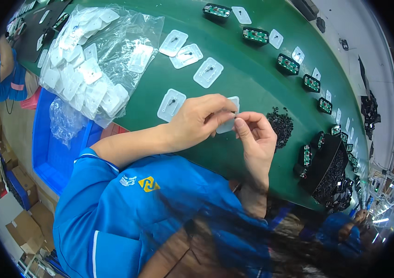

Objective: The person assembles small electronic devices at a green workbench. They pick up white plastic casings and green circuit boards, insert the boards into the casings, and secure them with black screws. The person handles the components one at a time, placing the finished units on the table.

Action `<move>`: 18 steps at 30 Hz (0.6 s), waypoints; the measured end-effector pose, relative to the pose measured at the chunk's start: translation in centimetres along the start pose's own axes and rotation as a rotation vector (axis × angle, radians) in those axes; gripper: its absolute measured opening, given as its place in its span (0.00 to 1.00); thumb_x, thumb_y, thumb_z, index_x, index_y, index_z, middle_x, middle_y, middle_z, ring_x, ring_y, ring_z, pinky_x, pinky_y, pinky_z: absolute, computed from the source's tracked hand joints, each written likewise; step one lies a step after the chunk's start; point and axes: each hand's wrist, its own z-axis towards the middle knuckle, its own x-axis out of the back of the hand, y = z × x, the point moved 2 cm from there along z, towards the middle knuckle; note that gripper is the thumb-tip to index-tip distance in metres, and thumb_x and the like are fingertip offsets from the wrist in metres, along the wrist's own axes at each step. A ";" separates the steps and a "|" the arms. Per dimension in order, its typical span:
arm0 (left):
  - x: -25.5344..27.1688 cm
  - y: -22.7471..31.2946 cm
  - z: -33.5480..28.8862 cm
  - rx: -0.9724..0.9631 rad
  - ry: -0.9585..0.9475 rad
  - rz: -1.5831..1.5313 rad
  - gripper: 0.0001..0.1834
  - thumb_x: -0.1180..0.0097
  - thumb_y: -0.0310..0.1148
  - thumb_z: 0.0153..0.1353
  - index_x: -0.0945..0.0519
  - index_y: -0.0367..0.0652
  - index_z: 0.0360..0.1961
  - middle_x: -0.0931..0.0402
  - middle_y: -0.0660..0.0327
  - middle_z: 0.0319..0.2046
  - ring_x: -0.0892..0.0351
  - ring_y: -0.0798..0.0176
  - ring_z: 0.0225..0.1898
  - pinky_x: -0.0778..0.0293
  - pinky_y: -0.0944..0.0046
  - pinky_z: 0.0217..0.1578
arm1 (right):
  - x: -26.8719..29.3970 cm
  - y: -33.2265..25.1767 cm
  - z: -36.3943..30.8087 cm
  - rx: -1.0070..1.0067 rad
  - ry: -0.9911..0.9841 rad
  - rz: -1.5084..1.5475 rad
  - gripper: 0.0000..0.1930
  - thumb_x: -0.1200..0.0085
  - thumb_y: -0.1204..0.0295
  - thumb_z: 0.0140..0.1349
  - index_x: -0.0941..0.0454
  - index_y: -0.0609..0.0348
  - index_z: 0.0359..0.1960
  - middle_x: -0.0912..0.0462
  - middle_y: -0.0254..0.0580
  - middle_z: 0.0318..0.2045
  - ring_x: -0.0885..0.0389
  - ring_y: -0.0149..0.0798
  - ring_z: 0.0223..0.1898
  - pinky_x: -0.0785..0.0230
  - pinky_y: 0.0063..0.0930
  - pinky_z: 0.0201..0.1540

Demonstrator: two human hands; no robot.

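My left hand point(201, 118) and my right hand point(257, 136) meet over the green table, fingertips almost touching. Each is closed in a pinch. Between the fingertips is a tiny dark spot, too small to name. A translucent white plastic cover point(225, 127) shows behind and below the fingers; whether it is held or lies on the table I cannot tell. Just right of my right hand lies a heap of small black parts point(279, 127). Left of my hands rests another white cover point(171, 105) with a small black piece on it; several like it, such as this cover point(208, 72), lie farther off.
A clear plastic bag point(143, 28) with many white covers point(81, 69) spreads at the left. Black housings with green circuit boards point(255, 35) line the far side. A black bin point(322, 171) of black parts stands right, a blue crate point(51, 157) left. Other people sit nearby.
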 end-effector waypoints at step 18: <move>-0.3 -1.1 -0.2 0.257 0.030 -0.461 0.09 0.51 0.28 0.65 0.27 0.32 0.41 0.26 0.58 0.37 0.19 0.65 0.37 0.24 0.70 0.38 | -0.9 -0.2 -0.4 0.278 0.203 -0.519 0.04 0.41 0.79 0.56 0.24 0.63 0.31 0.27 0.32 0.26 0.36 0.20 0.23 0.46 0.13 0.22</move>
